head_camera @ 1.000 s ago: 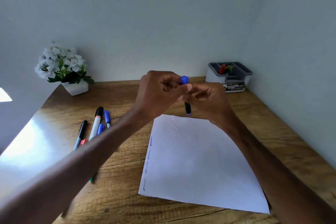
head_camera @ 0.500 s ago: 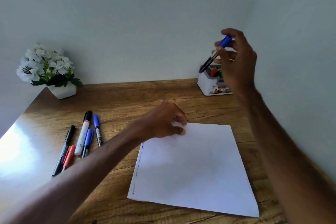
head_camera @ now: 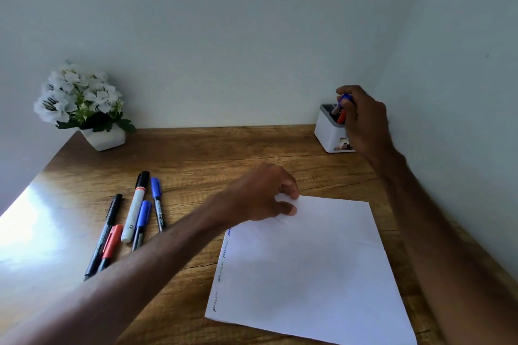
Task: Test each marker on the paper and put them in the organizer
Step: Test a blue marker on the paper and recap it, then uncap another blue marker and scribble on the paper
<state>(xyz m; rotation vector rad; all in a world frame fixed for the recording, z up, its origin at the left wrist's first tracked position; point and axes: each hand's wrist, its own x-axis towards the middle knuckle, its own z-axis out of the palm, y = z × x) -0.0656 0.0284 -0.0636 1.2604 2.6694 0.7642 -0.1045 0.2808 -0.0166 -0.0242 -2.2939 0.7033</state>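
Note:
My right hand [head_camera: 364, 123] pinches a blue-capped marker [head_camera: 342, 102] at its cap end, and the marker's lower end dips into the white organizer [head_camera: 329, 131] at the desk's back right. A red marker [head_camera: 340, 117] stands in the organizer. My left hand [head_camera: 263, 193] rests with curled fingers on the top left corner of the white paper [head_camera: 308, 266]. Short test scribbles run down the paper's left edge. Several markers [head_camera: 134, 213] lie loose on the desk to the left of the paper.
A white pot of white flowers [head_camera: 81, 103] stands at the back left of the wooden desk [head_camera: 224, 148]. Walls close the desk at the back and on the right. Bright glare covers the desk's left edge.
My right hand has come down from above the organizer and lowered the blue-capped marker into it. My left hand has stayed on the paper's corner.

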